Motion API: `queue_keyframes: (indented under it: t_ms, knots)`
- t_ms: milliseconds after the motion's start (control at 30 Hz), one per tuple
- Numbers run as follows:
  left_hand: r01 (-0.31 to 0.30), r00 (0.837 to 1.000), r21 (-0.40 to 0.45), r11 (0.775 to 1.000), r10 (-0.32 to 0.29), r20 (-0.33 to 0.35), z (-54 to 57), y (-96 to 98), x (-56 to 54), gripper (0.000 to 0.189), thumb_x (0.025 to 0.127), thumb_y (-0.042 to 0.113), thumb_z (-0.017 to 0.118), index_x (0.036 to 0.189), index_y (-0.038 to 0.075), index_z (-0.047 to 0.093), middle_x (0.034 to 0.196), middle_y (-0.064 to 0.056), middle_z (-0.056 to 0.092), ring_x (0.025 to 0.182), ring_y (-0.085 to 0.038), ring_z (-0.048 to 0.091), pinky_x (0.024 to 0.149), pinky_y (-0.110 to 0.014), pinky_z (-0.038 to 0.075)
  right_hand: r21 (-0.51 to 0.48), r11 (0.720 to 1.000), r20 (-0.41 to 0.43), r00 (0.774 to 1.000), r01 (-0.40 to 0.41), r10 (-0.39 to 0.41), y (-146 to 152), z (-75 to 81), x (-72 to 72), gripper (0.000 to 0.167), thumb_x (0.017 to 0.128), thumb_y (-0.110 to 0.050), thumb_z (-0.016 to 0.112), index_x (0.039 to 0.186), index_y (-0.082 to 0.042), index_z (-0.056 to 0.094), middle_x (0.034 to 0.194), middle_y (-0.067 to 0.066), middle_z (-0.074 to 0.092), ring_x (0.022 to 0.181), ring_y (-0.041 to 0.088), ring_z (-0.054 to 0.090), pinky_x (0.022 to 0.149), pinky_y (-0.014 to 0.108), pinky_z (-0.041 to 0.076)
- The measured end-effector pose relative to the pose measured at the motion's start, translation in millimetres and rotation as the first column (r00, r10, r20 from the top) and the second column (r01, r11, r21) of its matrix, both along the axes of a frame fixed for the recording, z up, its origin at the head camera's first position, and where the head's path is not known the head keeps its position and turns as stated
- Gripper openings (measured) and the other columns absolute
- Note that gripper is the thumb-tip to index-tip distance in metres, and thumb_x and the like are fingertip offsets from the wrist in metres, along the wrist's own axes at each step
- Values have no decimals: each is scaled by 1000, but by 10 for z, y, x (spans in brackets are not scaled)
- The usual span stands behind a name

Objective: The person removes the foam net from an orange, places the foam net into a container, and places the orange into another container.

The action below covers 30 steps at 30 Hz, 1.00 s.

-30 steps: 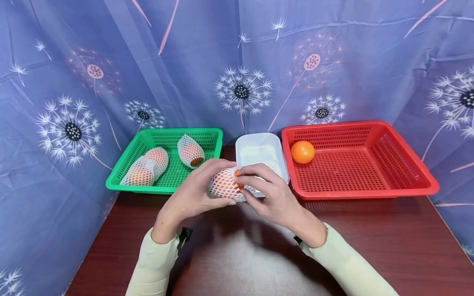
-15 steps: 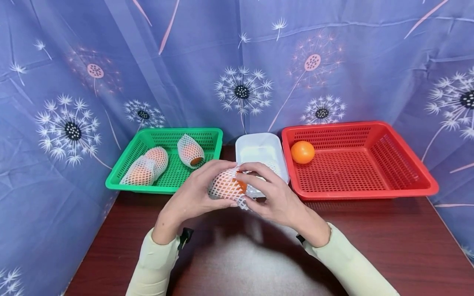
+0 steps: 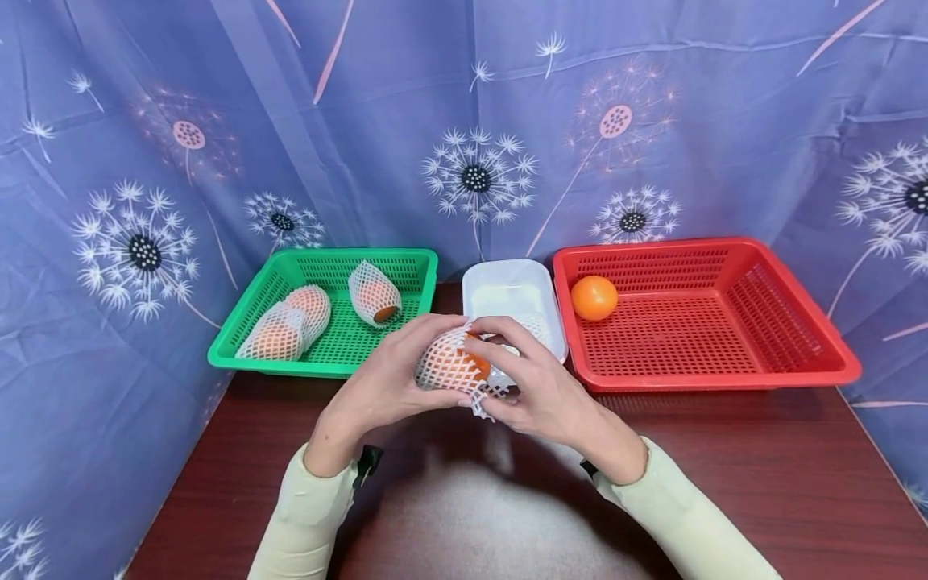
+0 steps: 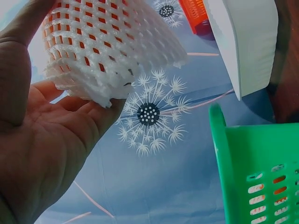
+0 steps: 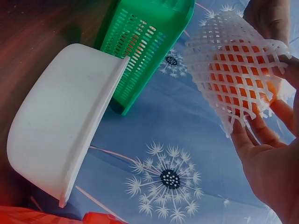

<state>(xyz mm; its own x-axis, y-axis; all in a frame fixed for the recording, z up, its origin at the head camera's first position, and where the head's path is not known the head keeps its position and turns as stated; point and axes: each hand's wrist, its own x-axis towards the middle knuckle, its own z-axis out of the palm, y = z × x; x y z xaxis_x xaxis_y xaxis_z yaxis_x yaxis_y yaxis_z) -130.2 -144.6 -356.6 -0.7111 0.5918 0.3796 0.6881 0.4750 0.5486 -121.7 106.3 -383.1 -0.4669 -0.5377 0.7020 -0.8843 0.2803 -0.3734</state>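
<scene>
An orange [image 3: 475, 366] in a white foam net sleeve [image 3: 444, 360] is held up between both hands, in front of the white tub. My left hand [image 3: 386, 377] grips its left side, thumb below and fingers over the top. At the sleeve's open right end my right hand [image 3: 538, 382] pinches the net's edge, and bare orange skin shows there. Loose netting hangs by the right thumb. In the right wrist view the foam net [image 5: 233, 70] stretches round the fruit. The left wrist view shows the netting [image 4: 100, 46] bunched over the left palm.
A green basket [image 3: 348, 354] at the left holds several net-wrapped fruits [image 3: 279, 334]. The white tub [image 3: 500, 278] in the middle has foam netting in it. In the red basket [image 3: 710, 379] at the right lies a bare orange [image 3: 594, 298]. A patterned curtain hangs behind.
The net's edge has been drawn back and down at the right end, baring more of the orange. Both hands stay nearly in place; the right fingers have spread slightly.
</scene>
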Motion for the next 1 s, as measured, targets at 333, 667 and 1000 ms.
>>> queue_keyframes:
  t_ms: [333,667,1000]
  knots:
    - [24,999,-6,1000,-24,-26,-40,74,-13,90,77,43,96,152,16,54,139,2,62,119,-12,61,98,-36,54,55,998,24,999,31,-33,34,-24,14,59,77,-10,86,132,-9,63,143,12,52,127,25,57,107,36,48]
    - [32,999,-15,999,-33,-24,-71,180,3,90,76,46,96,150,14,55,136,0,63,119,-13,61,98,-36,55,117,990,37,996,79,-84,73,-49,56,63,77,-17,91,131,-11,60,143,12,47,130,25,53,106,40,48]
    - [40,999,-44,998,-40,-7,-73,218,3,90,78,46,95,151,14,56,140,-2,62,124,-14,60,101,-37,54,140,985,35,994,98,-104,161,-59,60,63,72,-15,89,128,-10,60,140,13,47,129,24,52,102,33,47]
